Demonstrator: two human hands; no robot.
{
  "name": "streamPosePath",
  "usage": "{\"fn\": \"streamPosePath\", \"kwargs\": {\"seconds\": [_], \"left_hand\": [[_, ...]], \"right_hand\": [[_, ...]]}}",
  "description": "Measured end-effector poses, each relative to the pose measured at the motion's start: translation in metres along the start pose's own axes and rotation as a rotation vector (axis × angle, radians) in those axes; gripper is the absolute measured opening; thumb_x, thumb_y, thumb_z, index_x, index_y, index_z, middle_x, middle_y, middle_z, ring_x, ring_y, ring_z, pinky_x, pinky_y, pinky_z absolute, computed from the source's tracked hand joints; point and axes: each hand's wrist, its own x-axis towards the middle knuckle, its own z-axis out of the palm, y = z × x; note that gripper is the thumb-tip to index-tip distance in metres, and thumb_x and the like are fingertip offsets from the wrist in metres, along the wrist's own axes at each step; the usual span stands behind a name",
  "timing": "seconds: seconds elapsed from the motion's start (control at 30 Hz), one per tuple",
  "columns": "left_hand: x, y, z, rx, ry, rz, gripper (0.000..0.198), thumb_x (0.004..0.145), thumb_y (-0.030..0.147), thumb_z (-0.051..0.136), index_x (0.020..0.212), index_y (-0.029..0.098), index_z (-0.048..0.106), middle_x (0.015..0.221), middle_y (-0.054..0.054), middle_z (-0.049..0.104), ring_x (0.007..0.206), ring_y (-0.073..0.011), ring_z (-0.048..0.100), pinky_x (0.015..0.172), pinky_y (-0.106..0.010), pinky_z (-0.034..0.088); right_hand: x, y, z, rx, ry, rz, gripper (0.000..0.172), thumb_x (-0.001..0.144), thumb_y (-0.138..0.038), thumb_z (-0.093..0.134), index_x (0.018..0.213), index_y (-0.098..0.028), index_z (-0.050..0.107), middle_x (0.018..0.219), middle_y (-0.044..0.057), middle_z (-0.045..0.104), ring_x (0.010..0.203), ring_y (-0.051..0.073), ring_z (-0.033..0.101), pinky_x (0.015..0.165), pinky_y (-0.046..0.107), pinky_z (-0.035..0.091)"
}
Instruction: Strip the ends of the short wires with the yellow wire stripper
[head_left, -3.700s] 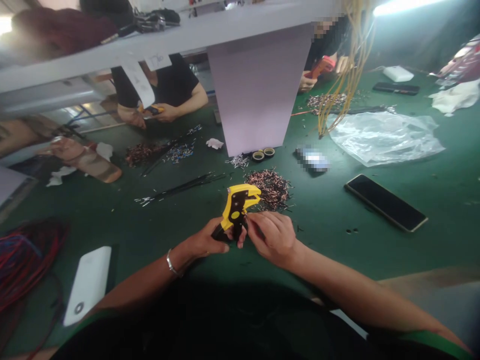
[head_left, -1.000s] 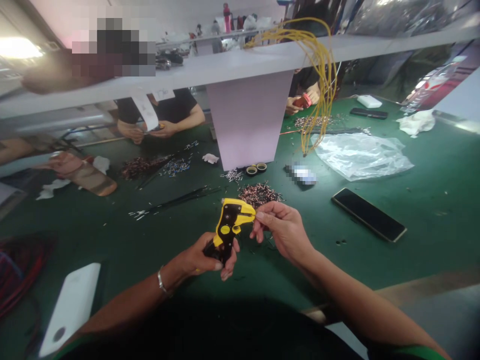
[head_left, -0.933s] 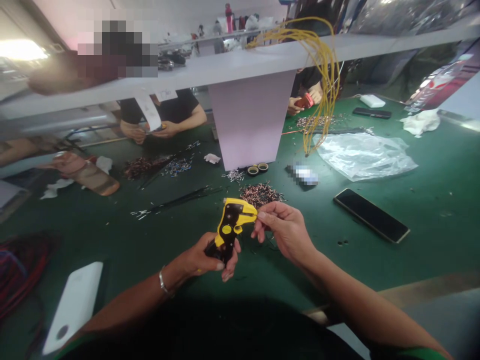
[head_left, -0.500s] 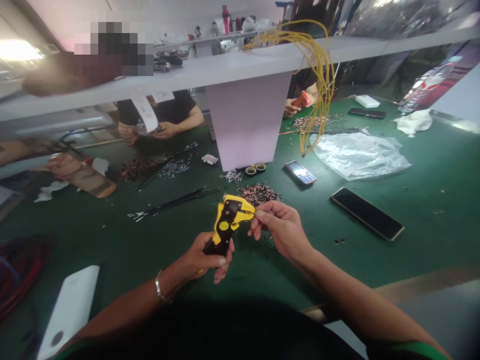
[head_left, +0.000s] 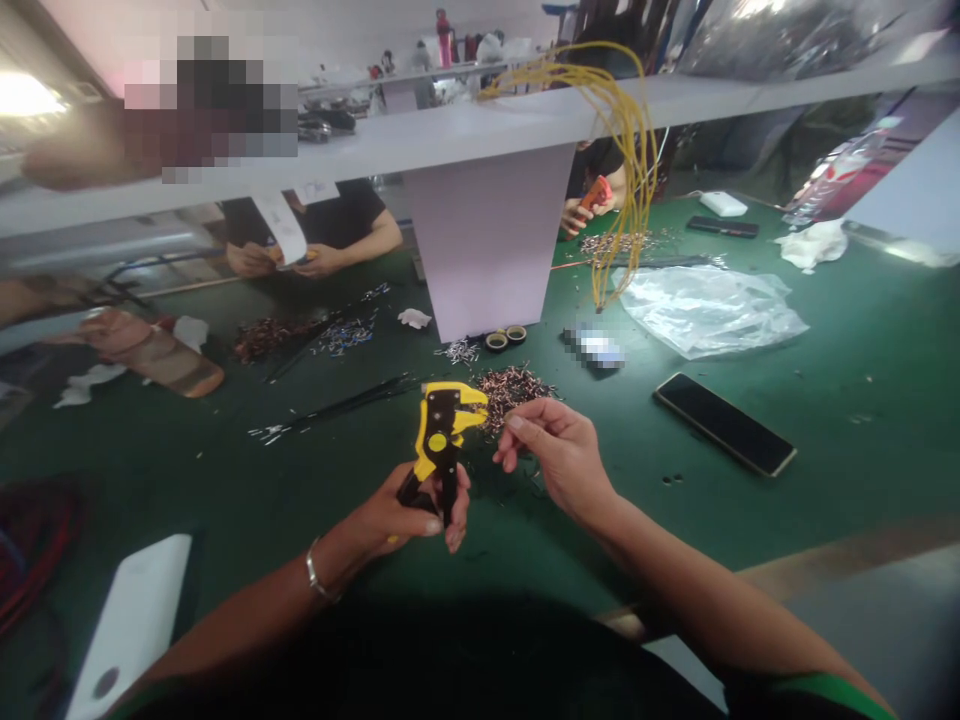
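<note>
A yellow and black wire stripper [head_left: 439,425] stands nearly upright in my left hand [head_left: 405,510], which is wrapped round its handles. The handles are spread and the jaws are parted, pointing right. Just right of the jaws, and apart from them, my right hand [head_left: 561,450] has its thumb and forefinger pinched together. Whatever lies in the pinch is too small to make out. Behind both hands is a pile of short black wire pieces with copper-coloured ends [head_left: 517,385]. A bundle of long black wires [head_left: 337,405] with pale tips lies to the left.
Two tape rolls [head_left: 496,342] sit by a white post [head_left: 491,240] supporting a shelf. Right are a black phone [head_left: 724,422] and a plastic bag [head_left: 709,310]. Yellow wires [head_left: 630,170] hang from the shelf. A white box-like object [head_left: 135,620] lies left. Co-workers' hands [head_left: 319,260] show across the table.
The wire stripper's handles have spread and its jaws have parted. It has moved left, away from my right fingertips, which were touching the jaw end. My right hand has hardly moved.
</note>
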Motion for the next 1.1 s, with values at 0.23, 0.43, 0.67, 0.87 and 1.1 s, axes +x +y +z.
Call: {"fn": "streamPosePath", "kwargs": {"seconds": [0.23, 0.43, 0.67, 0.87, 1.1], "left_hand": [[0.002, -0.001, -0.007, 0.032, -0.029, 0.0, 0.055, 0.068, 0.02, 0.08, 0.118, 0.011, 0.061, 0.089, -0.009, 0.064, 0.075, -0.0208, 0.064, 0.073, -0.039, 0.052], [0.002, 0.002, -0.003, 0.064, 0.002, -0.046, 0.058, 0.064, 0.027, 0.083, 0.116, 0.013, 0.062, 0.089, -0.009, 0.065, 0.078, -0.0228, 0.065, 0.075, -0.039, 0.051], [0.002, 0.004, -0.001, 0.07, 0.02, -0.038, 0.059, 0.064, 0.026, 0.084, 0.117, 0.013, 0.061, 0.09, -0.009, 0.066, 0.079, -0.0227, 0.064, 0.077, -0.039, 0.05], [0.001, 0.001, -0.002, 0.127, 0.018, -0.026, 0.058, 0.066, 0.025, 0.084, 0.118, 0.014, 0.061, 0.093, -0.008, 0.065, 0.082, -0.0206, 0.064, 0.08, -0.037, 0.049], [0.001, 0.0, -0.002, 0.269, -0.037, -0.014, 0.053, 0.072, 0.028, 0.081, 0.118, 0.015, 0.058, 0.096, -0.009, 0.063, 0.084, -0.0198, 0.063, 0.079, -0.036, 0.048]], "right_hand": [[-0.006, 0.001, 0.001, -0.184, 0.049, -0.084, 0.014, 0.079, -0.031, 0.069, 0.076, -0.019, 0.061, 0.06, 0.0, 0.068, 0.045, 0.012, 0.062, 0.049, 0.028, 0.051], [-0.012, 0.004, 0.001, -0.443, 0.037, -0.181, 0.01, 0.082, -0.03, 0.063, 0.078, -0.021, 0.063, 0.062, 0.0, 0.069, 0.048, 0.012, 0.063, 0.052, 0.028, 0.051], [-0.015, 0.002, 0.002, -0.648, 0.002, -0.274, 0.008, 0.083, -0.026, 0.059, 0.077, -0.022, 0.063, 0.06, -0.002, 0.069, 0.047, 0.011, 0.064, 0.052, 0.026, 0.049], [-0.017, 0.005, 0.003, -0.741, 0.009, -0.338, 0.011, 0.085, -0.024, 0.058, 0.075, -0.022, 0.063, 0.058, -0.002, 0.068, 0.049, 0.012, 0.064, 0.054, 0.026, 0.049], [-0.02, 0.009, 0.006, -0.745, -0.009, -0.32, 0.013, 0.086, -0.025, 0.057, 0.076, -0.022, 0.065, 0.063, -0.001, 0.07, 0.057, 0.013, 0.065, 0.058, 0.027, 0.05]]}}
